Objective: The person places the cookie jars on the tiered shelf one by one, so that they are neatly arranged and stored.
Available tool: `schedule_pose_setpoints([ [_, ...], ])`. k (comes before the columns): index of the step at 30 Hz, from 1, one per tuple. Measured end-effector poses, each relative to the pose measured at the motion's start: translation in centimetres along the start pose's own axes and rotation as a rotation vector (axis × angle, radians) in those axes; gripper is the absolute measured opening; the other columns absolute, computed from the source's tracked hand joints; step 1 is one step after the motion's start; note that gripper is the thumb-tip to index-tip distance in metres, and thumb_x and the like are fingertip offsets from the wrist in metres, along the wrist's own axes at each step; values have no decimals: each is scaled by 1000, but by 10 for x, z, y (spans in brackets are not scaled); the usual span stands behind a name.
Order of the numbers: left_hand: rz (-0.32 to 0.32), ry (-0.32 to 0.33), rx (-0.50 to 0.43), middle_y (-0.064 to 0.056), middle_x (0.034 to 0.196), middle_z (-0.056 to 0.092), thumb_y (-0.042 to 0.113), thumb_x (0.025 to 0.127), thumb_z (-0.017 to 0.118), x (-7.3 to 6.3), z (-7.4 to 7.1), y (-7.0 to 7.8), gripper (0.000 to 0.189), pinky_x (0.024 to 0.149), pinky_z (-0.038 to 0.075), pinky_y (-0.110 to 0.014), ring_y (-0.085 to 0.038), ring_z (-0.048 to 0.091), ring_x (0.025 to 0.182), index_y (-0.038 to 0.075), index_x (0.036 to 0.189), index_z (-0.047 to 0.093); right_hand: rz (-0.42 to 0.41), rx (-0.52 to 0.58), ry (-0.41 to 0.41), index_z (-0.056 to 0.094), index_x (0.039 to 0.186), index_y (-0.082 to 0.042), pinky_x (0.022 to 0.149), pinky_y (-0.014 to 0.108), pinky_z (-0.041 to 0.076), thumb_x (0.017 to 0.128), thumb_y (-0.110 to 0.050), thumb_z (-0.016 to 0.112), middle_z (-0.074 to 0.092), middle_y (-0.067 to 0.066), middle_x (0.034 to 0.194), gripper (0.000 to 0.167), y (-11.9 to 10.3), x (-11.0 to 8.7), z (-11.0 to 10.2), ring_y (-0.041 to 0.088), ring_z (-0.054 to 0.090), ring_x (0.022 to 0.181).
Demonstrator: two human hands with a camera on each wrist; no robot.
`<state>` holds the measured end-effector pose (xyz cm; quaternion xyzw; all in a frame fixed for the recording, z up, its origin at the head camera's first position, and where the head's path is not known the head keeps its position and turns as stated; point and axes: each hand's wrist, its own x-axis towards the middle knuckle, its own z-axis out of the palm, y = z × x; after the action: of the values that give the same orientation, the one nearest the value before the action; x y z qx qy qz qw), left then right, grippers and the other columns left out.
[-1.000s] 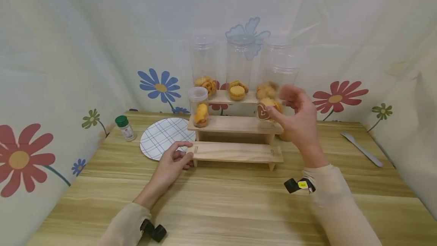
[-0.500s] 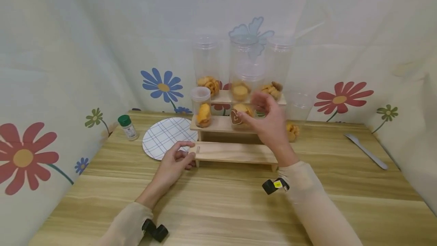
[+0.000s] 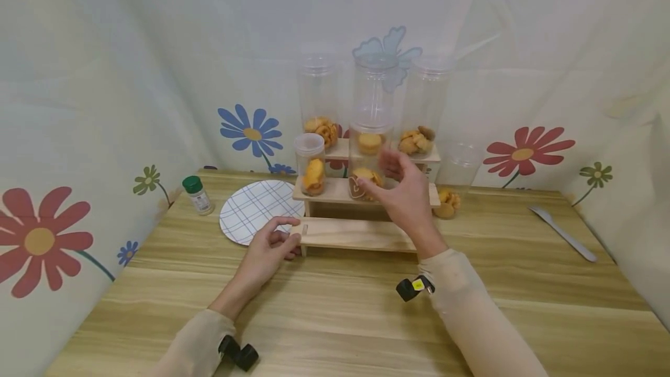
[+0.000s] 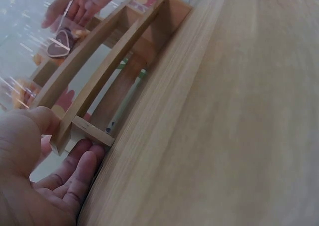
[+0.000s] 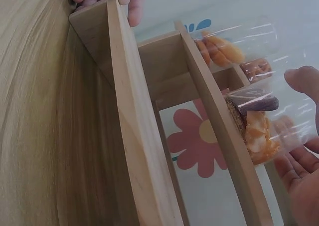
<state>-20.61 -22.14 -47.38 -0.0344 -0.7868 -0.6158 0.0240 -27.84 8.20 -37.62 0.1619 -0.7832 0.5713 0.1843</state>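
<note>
A three-step wooden stand (image 3: 350, 234) holds clear jars of biscuits on its upper two steps. My left hand (image 3: 269, 247) grips the left end of the lowest step, thumb and fingers above and below the board in the left wrist view. My right hand (image 3: 408, 195) holds a clear jar (image 3: 367, 177) with yellow biscuits and a brown heart-shaped one. Its base stands on the middle step, near the centre. To its left on that step is a smaller jar (image 3: 312, 174) of yellow biscuits. In the right wrist view, the thumb and fingers curve round the held jar (image 5: 259, 136).
Along the top step stand a left jar (image 3: 320, 131), a middle jar (image 3: 373, 95) and a right jar (image 3: 417, 139). Another jar (image 3: 448, 202) is on the table right of the stand. Nearby are a checked plate (image 3: 246, 214), a green-capped shaker (image 3: 198, 198) and a knife (image 3: 562, 233).
My right hand has carried the jar leftward from the middle step's right end to near its centre and lowered it onto the board. My left hand keeps its grip on the stand.
</note>
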Motion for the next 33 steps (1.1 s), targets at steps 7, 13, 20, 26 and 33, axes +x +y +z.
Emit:
schedule_pose_setpoints([
  [7, 11, 6, -3, -21, 101, 76, 18, 111, 73, 0, 1, 2, 32, 80, 65, -29, -28, 78, 93, 11, 142, 66, -12, -19, -15, 60, 153, -6, 117, 42, 54, 90, -29, 97, 68, 11, 147, 76, -3, 1, 0, 27, 66, 134],
  [13, 12, 3, -19, -22, 102, 75, 19, 111, 73, 0, 0, 1, 33, 81, 66, -30, -27, 78, 93, 11, 142, 66, -10, -52, -39, 57, 155, -6, 118, 42, 54, 93, -32, 95, 65, 11, 149, 78, -4, 0, -1, 28, 65, 135],
  [20, 11, -4, -24, -22, 103, 75, 20, 111, 73, -1, -1, 1, 34, 80, 66, -30, -27, 78, 93, 10, 143, 65, 18, -71, -60, 53, 160, -7, 118, 43, 53, 91, -36, 96, 64, 9, 150, 86, -7, -3, -10, 28, 63, 136],
  [26, 10, -6, -18, -22, 103, 75, 20, 111, 73, -1, 0, 1, 34, 81, 66, -30, -28, 78, 94, 11, 143, 65, 3, -20, -49, 51, 161, -4, 119, 51, 50, 93, -24, 95, 64, 15, 149, 84, -6, -6, -26, 34, 62, 137],
  [33, 9, -9, -15, -20, 102, 76, 20, 111, 73, -1, 0, 1, 34, 81, 66, -30, -28, 78, 94, 11, 143, 65, -74, -60, 36, 54, 157, 0, 114, 46, 50, 92, -16, 94, 66, 17, 146, 78, -8, -10, -56, 32, 64, 132],
])
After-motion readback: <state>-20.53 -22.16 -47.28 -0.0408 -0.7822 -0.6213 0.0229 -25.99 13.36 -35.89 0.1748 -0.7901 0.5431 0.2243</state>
